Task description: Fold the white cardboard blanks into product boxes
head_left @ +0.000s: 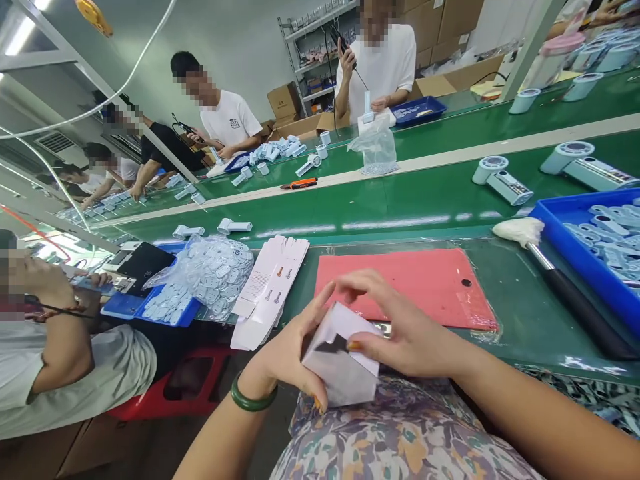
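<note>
A small white paper box is held in front of my body, over my patterned clothing. My left hand wraps round its left side, with the thumb low on the near face. From the right, my right hand grips the upper edge, its thumb by a dark gap or patch on the box. Behind my hands lies a red mat on the green bench. To the left sits a stack of flat white printed cartons. What is inside the box cannot be made out.
A bag of light blue parts stands left, in a blue tray. At right are a black-handled tool with a white head and a blue tray of parts. Beyond runs a green conveyor; several people sit across and at left.
</note>
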The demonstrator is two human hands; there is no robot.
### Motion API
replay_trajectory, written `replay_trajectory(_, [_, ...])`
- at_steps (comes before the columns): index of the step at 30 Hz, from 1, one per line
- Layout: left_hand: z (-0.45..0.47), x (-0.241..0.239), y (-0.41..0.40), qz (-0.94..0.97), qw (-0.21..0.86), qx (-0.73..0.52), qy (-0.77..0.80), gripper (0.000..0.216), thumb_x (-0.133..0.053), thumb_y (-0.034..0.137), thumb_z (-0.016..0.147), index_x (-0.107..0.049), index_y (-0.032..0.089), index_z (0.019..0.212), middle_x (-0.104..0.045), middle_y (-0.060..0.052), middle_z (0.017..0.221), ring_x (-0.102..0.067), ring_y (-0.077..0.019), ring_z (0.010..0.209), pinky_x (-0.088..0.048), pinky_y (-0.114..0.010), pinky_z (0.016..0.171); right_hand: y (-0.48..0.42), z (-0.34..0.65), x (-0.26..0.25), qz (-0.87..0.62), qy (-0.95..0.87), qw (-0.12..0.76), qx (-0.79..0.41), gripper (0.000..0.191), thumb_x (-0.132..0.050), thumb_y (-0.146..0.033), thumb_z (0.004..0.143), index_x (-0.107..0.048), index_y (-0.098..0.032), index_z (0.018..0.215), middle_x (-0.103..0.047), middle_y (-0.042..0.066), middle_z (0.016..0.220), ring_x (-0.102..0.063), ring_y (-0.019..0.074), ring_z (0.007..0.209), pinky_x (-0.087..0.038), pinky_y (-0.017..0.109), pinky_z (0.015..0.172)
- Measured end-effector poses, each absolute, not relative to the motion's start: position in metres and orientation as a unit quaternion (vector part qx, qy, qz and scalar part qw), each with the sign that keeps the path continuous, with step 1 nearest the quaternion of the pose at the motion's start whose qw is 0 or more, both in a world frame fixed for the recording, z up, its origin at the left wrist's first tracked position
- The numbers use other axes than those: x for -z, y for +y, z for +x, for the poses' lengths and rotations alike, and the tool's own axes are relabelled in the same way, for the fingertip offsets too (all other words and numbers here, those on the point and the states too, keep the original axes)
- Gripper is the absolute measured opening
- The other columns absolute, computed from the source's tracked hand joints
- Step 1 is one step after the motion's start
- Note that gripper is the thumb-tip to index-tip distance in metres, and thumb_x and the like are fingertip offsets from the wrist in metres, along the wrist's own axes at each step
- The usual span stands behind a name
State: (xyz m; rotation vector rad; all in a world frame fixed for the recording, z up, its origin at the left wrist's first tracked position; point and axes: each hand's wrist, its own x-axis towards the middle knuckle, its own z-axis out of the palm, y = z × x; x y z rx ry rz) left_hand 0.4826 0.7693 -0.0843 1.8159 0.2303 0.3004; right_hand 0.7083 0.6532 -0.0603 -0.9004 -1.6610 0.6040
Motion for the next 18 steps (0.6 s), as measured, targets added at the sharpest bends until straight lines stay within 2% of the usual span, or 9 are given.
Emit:
replay_trajectory(1, [0.484, 0.084, 0.770, 0.777, 0.610, -0.120, 0.096, 0.147, -0.089, 0.079, 0.051, -0.006, 0.041, 0.166, -0.048, -0.014, 0.157, -0.055, -0.0424, 0.134, -0.038, -0.059, 0.116, 0.655, 0.707, 0.061, -0.384, -0.711, 0.529, -0.259, 0.055, -0.066, -0.019, 0.095, -0.050, -0.026, 0.146, -0.054, 0.013, 0.144, -0.051, 0.0239, 0.135, -0.049, 0.041, 0.107])
replay_trajectory(2, [0.484, 0.086, 0.769, 0.770, 0.620, -0.112, 0.099, 0.151, -0.090, 0.078, 0.049, -0.002, 0.039, 0.166, -0.049, -0.016, 0.157, -0.054, -0.0433, 0.135, -0.039, -0.059, 0.115, 0.656, 0.706, 0.062, -0.372, -0.725, 0.516, -0.262, 0.057, -0.065, -0.017, 0.095, -0.050, -0.027, 0.149, -0.047, 0.014, 0.152, -0.046, 0.0251, 0.143, -0.047, 0.043, 0.112])
replay_trajectory(3, [0.484, 0.088, 0.768, 0.763, 0.628, -0.108, 0.108, 0.153, -0.090, 0.079, 0.048, -0.001, 0.038, 0.166, -0.049, -0.017, 0.157, -0.051, -0.0443, 0.138, -0.038, -0.059, 0.116, 0.657, 0.704, 0.065, -0.351, -0.735, 0.517, -0.265, 0.051, -0.063, -0.018, 0.096, -0.055, -0.028, 0.145, -0.047, 0.013, 0.154, -0.045, 0.0253, 0.144, -0.045, 0.044, 0.114])
replay_trajectory(6, [0.483, 0.099, 0.764, 0.731, 0.655, -0.129, 0.140, 0.154, -0.085, 0.087, 0.044, -0.004, 0.041, 0.166, -0.053, -0.015, 0.153, -0.046, -0.0454, 0.143, -0.031, -0.063, 0.118, 0.660, 0.698, 0.076, -0.286, -0.705, 0.586, -0.279, 0.023, -0.066, -0.033, 0.101, -0.071, -0.027, 0.122, -0.063, 0.011, 0.134, -0.062, 0.0224, 0.123, -0.052, 0.039, 0.105])
replay_trajectory(8, [0.484, 0.104, 0.762, 0.698, 0.688, -0.133, 0.147, 0.154, -0.085, 0.087, 0.044, 0.000, 0.042, 0.165, -0.059, -0.013, 0.145, -0.055, -0.0432, 0.135, -0.034, -0.064, 0.116, 0.660, 0.693, 0.083, -0.284, -0.662, 0.623, -0.304, 0.022, -0.068, -0.044, 0.100, -0.075, -0.026, 0.111, -0.068, 0.010, 0.125, -0.067, 0.0218, 0.114, -0.056, 0.038, 0.098])
replay_trajectory(11, [0.487, 0.103, 0.763, 0.664, 0.723, -0.120, 0.146, 0.156, -0.087, 0.085, 0.046, 0.005, 0.043, 0.164, -0.064, -0.012, 0.139, -0.066, -0.0374, 0.119, -0.046, -0.057, 0.107, 0.658, 0.689, 0.084, -0.347, -0.615, 0.604, -0.370, 0.028, -0.067, -0.044, 0.100, -0.075, -0.021, 0.086, -0.064, 0.011, 0.133, -0.067, 0.0227, 0.113, -0.056, 0.038, 0.095])
replay_trajectory(14, [0.490, 0.089, 0.761, 0.685, 0.700, -0.167, 0.114, 0.119, -0.077, 0.080, 0.071, -0.008, 0.050, 0.163, -0.060, -0.010, 0.148, -0.067, -0.0315, 0.118, -0.052, -0.047, 0.099, 0.658, 0.689, 0.077, -0.401, -0.584, 0.589, -0.389, 0.025, -0.068, -0.034, 0.098, -0.069, -0.019, 0.078, -0.064, 0.010, 0.123, -0.067, 0.0206, 0.107, -0.055, 0.035, 0.091])
replay_trajectory(16, [0.491, 0.077, 0.755, 0.746, 0.617, -0.227, 0.107, 0.078, -0.066, 0.063, 0.094, -0.025, 0.053, 0.160, -0.058, -0.006, 0.151, -0.063, -0.0279, 0.126, -0.049, -0.042, 0.103, 0.660, 0.688, 0.070, -0.411, -0.545, 0.629, -0.373, 0.008, -0.069, -0.027, 0.096, -0.068, -0.021, 0.091, -0.067, 0.007, 0.112, -0.067, 0.0194, 0.103, -0.055, 0.033, 0.091])
replay_trajectory(18, [0.490, 0.065, 0.746, 0.810, 0.498, -0.290, 0.113, 0.060, -0.059, 0.045, 0.103, -0.035, 0.052, 0.158, -0.053, -0.005, 0.157, -0.054, -0.0274, 0.138, -0.041, -0.044, 0.113, 0.662, 0.686, 0.061, -0.414, -0.515, 0.666, -0.345, 0.011, -0.070, -0.023, 0.093, -0.066, -0.023, 0.104, -0.069, 0.005, 0.107, -0.067, 0.0188, 0.102, -0.055, 0.032, 0.090])
